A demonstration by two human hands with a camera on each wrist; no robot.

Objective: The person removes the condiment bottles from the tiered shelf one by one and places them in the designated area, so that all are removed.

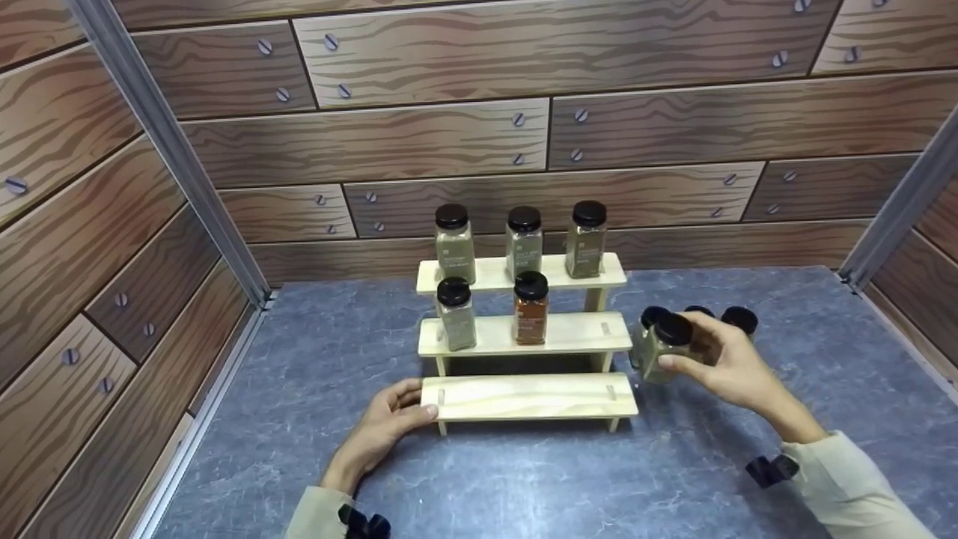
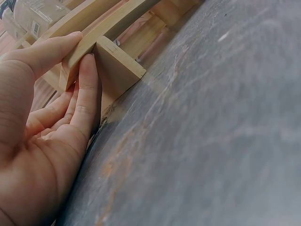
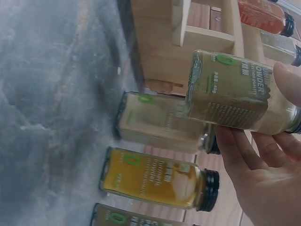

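Observation:
A three-step wooden rack (image 1: 528,398) stands on the table. My left hand (image 1: 380,425) grips the left end of its lowest step; in the left wrist view the thumb lies on top of the board (image 2: 84,49) and fingers are beneath it. To the right of the rack, my right hand (image 1: 730,368) holds a black-capped glass spice jar (image 1: 664,350) between thumb and fingers. The right wrist view shows greenish-brown powder in this jar (image 3: 230,92), lifted off the table. Beyond it stand a pale powder jar (image 3: 157,122), a yellow turmeric jar (image 3: 150,179) and a partly visible brown jar (image 3: 129,217).
On the top step stand three jars, the middle one (image 1: 524,243) among them. The middle step bears a pale jar (image 1: 458,318) at left and a red-orange jar (image 1: 531,311) at its centre. Wood-patterned walls (image 1: 449,142) enclose the grey table (image 1: 314,359) at back and sides.

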